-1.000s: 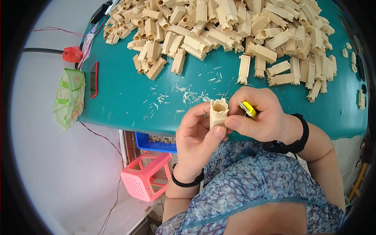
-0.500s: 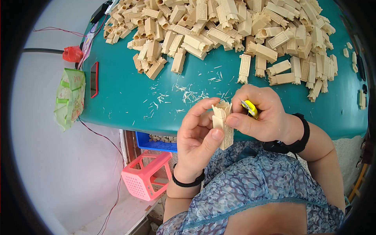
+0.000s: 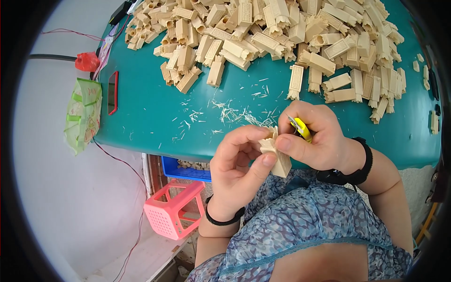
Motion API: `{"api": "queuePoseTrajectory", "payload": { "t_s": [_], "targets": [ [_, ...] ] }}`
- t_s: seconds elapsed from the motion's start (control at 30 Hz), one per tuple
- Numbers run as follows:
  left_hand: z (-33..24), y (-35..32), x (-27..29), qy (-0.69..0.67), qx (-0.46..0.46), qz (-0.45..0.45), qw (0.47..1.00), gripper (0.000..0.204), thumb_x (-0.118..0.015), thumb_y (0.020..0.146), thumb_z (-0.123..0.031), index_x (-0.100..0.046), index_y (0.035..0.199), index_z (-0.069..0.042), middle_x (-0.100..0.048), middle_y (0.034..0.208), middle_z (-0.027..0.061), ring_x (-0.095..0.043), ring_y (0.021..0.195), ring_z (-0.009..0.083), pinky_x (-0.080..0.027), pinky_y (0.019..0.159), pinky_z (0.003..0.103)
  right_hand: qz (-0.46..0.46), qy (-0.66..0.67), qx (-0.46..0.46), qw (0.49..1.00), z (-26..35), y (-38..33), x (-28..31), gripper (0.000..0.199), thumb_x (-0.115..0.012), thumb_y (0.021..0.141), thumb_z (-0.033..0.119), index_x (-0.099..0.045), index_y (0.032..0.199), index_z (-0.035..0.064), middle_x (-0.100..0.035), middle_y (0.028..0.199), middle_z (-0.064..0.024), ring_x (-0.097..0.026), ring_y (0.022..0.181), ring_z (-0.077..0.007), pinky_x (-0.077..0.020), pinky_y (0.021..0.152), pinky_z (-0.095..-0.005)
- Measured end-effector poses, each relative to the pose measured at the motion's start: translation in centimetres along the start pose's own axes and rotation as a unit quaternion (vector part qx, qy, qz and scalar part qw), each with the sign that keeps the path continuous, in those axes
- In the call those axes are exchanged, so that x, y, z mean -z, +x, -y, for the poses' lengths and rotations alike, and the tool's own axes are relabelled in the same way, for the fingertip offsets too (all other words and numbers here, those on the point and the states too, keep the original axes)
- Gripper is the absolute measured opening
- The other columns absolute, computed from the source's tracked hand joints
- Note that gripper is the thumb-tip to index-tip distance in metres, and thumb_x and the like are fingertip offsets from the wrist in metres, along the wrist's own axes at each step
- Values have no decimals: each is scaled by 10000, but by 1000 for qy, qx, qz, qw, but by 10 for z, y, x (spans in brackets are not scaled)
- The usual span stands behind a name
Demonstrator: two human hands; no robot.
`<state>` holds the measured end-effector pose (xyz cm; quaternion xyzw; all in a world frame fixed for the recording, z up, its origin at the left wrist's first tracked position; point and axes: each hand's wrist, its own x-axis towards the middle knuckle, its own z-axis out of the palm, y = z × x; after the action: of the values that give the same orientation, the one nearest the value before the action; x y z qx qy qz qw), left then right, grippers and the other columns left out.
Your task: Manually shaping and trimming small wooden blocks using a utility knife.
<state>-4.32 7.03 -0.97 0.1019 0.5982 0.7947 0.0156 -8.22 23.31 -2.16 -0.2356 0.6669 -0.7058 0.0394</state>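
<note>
My left hand (image 3: 239, 164) is closed on a cream-coloured rectangular carved piece (image 3: 280, 164) with a ragged, crown-like upper end. Its thumb presses one side near the middle, and the fingers curl behind the top. My right hand (image 3: 312, 136) grips a small yellow-handled tool (image 3: 301, 129) with a grey metal tip pointing up and left; its exact kind cannot be made out. The right thumb rests against the piece's upper right edge, and the metal tip stands apart from the piece. Thin pale shavings (image 3: 230, 114) lie scattered on the green tabletop (image 3: 141, 127) beyond my hands.
A big heap of similar cream pieces (image 3: 225, 49) covers the table's far side. A red-edged phone (image 3: 113, 93) lies at left, near a green-and-white bag (image 3: 83, 115). Below the table edge are a blue bin (image 3: 188, 174) of small pieces and a pink stool (image 3: 174, 211).
The carved piece has turned in my left hand, its lower end swinging right and another face showing. The yellow tool stays in my right hand, its tip angled slightly more upward.
</note>
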Motion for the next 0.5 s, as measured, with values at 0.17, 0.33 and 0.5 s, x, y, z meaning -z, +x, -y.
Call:
{"api": "queuePoseTrajectory", "payload": {
  "t_s": [0.17,0.33,0.5],
  "targets": [
    [0,-1,4,170,-48,12,984,277,-615,763,49,-508,1013,-1,-556,1024,110,-558,752,101,-462,606,194,25,5,-41,999,2,-1,1,185,-609,805,186,-494,816,41,-488,655,5,-413,550,-62,-333,485,-213],
    [1,-1,4,22,-50,-81,995,191,-576,778,75,-499,944,22,-529,1094,203,-597,822,176,-515,671,250,-41,-53,1,998,5,-1,1,220,-597,818,235,-540,835,23,-486,624,-52,-452,504,-124,-363,454,-241],
    [2,-1,4,74,-133,-98,983,207,-552,769,110,-494,943,16,-463,1174,263,-590,926,251,-526,750,311,10,-139,128,982,5,-3,-7,226,-578,819,254,-548,818,30,-512,629,-93,-523,521,-250,-410,450,-303]
  ]
}}
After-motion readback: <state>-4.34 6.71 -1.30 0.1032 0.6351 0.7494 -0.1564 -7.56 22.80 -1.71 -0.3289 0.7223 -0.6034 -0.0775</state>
